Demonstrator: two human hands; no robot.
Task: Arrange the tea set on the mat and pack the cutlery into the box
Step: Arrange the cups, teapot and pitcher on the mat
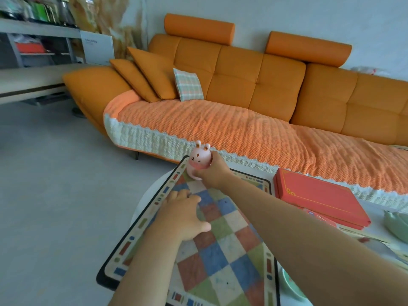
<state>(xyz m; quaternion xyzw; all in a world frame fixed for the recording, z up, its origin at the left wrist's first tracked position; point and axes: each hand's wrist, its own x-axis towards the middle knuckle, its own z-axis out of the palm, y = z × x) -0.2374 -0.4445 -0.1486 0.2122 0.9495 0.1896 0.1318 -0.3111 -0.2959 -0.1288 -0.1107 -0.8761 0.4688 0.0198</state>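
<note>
Gripped in right hand [212,171], fingers curled round its side: pink rabbit-shaped vessel [197,162], upright, at far left corner of checked mat [223,241]. Cannot tell whether base touches mat. Printed on its front: winking face.

Laid flat on mat near its left edge: left hand [185,215], fingers relaxed, holding nothing.

Under mat: white round table [152,188].

Just beside mat's right edge, toward table's far edge: red box [320,196], lid on, gold line border and small gold emblem, not legible.

At table's right edge: pale green dish [396,226]. By mat's near right corner: green bowl [289,286], partly out of view.

Beyond table: orange sofa [242,85]. Beside it: white board [97,48], lettering too small to read.
</note>
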